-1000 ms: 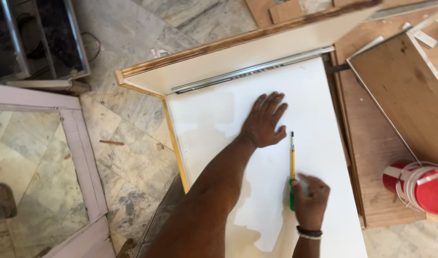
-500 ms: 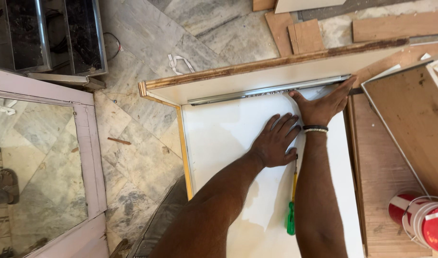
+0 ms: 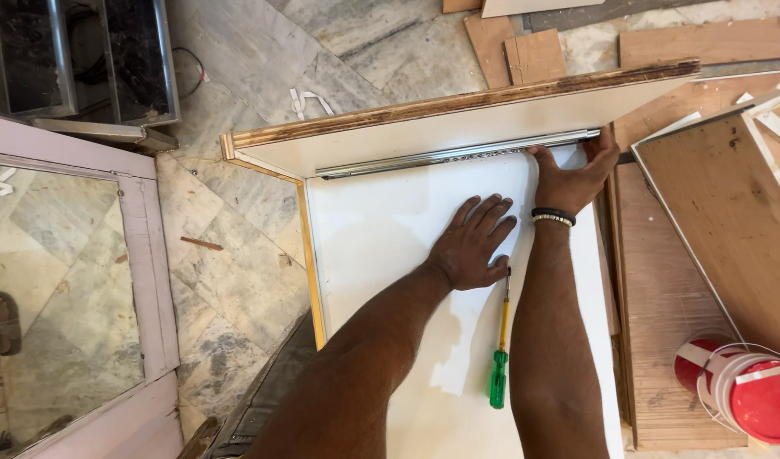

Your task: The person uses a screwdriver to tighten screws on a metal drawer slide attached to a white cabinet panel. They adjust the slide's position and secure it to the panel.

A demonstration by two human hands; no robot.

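Right hand point(image 3: 572, 174) rests at the far right end of the metal drawer slide point(image 3: 458, 155), fingers curled against the rail and the upright board, thumb side towards the slide; whether it actually grips the rail or only presses on it cannot be told. A dark and beaded band sits on that wrist. Left hand point(image 3: 470, 246) lies flat, palm down, fingers spread apart, pressing on the white panel point(image 3: 381, 246); it holds nothing. The slide runs along the foot of the upright white board point(image 3: 458, 115), which has a raw wood top edge and stands at the far edge of the flat panel. A screwdriver point(image 3: 500, 348) with yellow shaft sleeve and green handle lies loose on the panel between the two forearms, tip just beside the heel of the left hand, touched by neither hand. To the right: a brown plywood sheet point(image 3: 662, 289) under the panel's edge, a tilted framed board point(image 3: 730, 221), and a red bucket point(image 3: 747, 382) with white trim. To the left: marble floor point(image 3: 237, 246), a pink-framed glass panel point(image 3: 67, 289), and dark metal-framed boxes point(image 3: 84, 55) at the top corner. Wood offcuts point(image 3: 534, 51) lie beyond the upright board.
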